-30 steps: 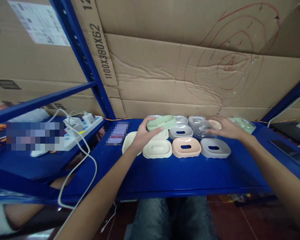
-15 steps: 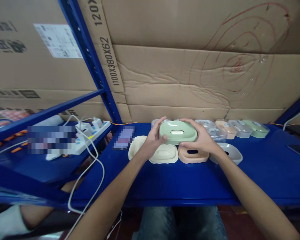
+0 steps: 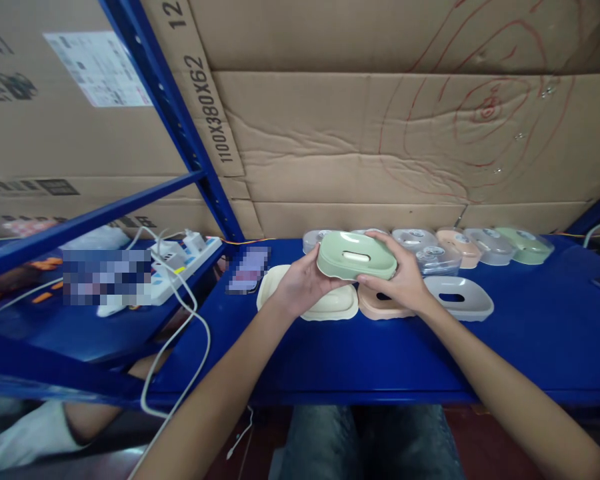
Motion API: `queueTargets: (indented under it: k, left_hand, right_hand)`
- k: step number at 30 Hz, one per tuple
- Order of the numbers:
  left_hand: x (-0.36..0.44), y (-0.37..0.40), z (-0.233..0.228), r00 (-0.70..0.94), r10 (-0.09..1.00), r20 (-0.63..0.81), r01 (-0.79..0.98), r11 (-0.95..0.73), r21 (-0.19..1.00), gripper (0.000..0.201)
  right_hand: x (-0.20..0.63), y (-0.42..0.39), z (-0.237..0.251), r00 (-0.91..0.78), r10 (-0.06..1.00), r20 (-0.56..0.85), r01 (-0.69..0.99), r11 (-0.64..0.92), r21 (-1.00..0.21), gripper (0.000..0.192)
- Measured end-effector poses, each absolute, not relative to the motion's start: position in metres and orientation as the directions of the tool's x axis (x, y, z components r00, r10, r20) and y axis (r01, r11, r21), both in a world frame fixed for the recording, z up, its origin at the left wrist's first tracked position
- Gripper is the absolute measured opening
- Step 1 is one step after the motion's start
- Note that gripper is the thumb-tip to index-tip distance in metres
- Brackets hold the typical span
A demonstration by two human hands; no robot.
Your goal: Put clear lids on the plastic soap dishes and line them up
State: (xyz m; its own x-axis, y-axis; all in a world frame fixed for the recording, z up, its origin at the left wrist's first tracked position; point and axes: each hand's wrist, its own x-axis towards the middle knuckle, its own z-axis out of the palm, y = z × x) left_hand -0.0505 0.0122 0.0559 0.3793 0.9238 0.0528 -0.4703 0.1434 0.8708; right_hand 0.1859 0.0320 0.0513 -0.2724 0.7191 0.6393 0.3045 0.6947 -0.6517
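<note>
Raised above the blue table [image 3: 330, 363] is a green oval soap dish [image 3: 357, 257] with a slot in its middle, tilted a little. My right hand [image 3: 403, 277] grips its right end, thumb at the front edge and fingers at the back. Under and against its left end lies my left hand [image 3: 303, 283], the fingers partly hidden by the dish. Below are cream trays [image 3: 333, 305], partly covered by my left hand, and a peach slotted dish [image 3: 380, 310], partly behind my right hand. To the right sits a light grey slotted dish [image 3: 467, 300].
Along the cardboard wall [image 3: 310, 133] stand several clear-lidded soap boxes [image 3: 490, 247]. A phone [image 3: 249, 270] lies left of the trays. White cables [image 3: 205, 340] run from a power strip [image 3: 180, 273] over the table's left edge. At lower left is another person's arm [image 3: 90, 417].
The green dish has tilted, its right end turned toward me. My left hand has shifted lower, beneath the dish's left end. The camera view has moved slightly.
</note>
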Motion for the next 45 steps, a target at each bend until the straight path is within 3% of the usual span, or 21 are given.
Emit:
queueTargets:
  k: [5, 9, 14, 21, 26, 31, 36, 42, 45]
  left_hand:
    - [-0.052, 0.012, 0.059, 0.492, 0.871, -0.014, -0.572, 0.335, 0.749, 0.053]
    - [-0.054, 0.014, 0.056, 0.483, 0.873, -0.064, -0.573, 0.371, 0.731, 0.051]
    - [-0.054, 0.016, 0.056, 0.373, 0.925, -0.076, -0.588, 0.298, 0.752, 0.045]
    - [-0.064, 0.026, 0.059, 0.177, 0.973, -0.145, -0.660, 0.227, 0.716, 0.038]
    - [-0.079, 0.039, 0.053, -0.073, 0.986, -0.147, -0.694, 0.056, 0.718, 0.032]
    - [-0.084, 0.042, 0.051, -0.125, 0.990, -0.064, -0.682, -0.039, 0.730, 0.023]
    - [-0.088, 0.044, 0.052, -0.137, 0.990, -0.007, -0.600, -0.077, 0.796, 0.030]
    - [-0.113, 0.059, 0.045, -0.495, 0.864, 0.087, -0.330, -0.279, 0.902, 0.020]
    - [-0.130, 0.070, 0.038, -0.594, 0.793, 0.137, -0.140, -0.269, 0.953, 0.023]
  right_hand:
    - [0.182, 0.031, 0.047, -0.218, 0.749, 0.626, 0.278, 0.662, -0.696, 0.081]
    - [0.178, 0.030, 0.047, -0.173, 0.777, 0.605, 0.249, 0.629, -0.737, 0.079]
    - [0.177, 0.031, 0.050, -0.115, 0.794, 0.597, 0.239, 0.606, -0.759, 0.073]
    - [0.188, 0.041, 0.051, 0.009, 0.770, 0.638, 0.315, 0.604, -0.732, 0.081]
    - [0.213, 0.051, 0.057, -0.023, 0.756, 0.654, 0.476, 0.583, -0.658, 0.083]
    - [0.236, 0.058, 0.062, -0.044, 0.761, 0.648, 0.624, 0.528, -0.577, 0.082]
    - [0.242, 0.061, 0.065, -0.014, 0.761, 0.648, 0.619, 0.515, -0.592, 0.084]
    - [0.241, 0.062, 0.064, -0.001, 0.756, 0.654, 0.624, 0.512, -0.591, 0.084]
    - [0.241, 0.063, 0.062, -0.002, 0.753, 0.658, 0.629, 0.513, -0.585, 0.083]
